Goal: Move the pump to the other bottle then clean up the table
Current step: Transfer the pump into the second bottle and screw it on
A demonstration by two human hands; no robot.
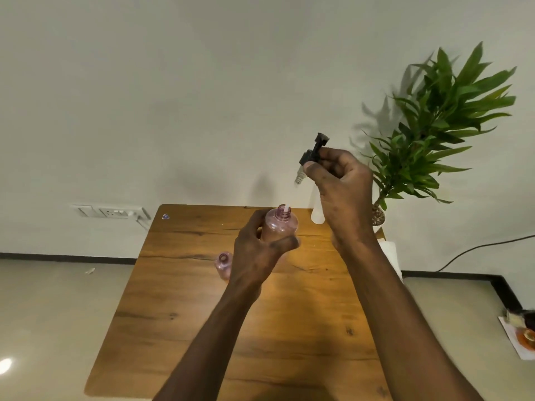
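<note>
Right hand (pixel 338 180) pinches pump (pixel 314 153); left hand (pixel 257 250) grips bottle (pixel 279 224) mid-table. Risk: dip tube snagging neck, tipping bottle.

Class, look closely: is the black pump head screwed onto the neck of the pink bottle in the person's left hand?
No: the right hand holds the pump raised above the bottle, whose neck stands open in the left hand.

Left hand (pixel 260 250) raised, fingers (pixel 285 243) curled in grip; right hand (pixel 341 183) higher, fingertips (pixel 311 166) pinching.
</note>
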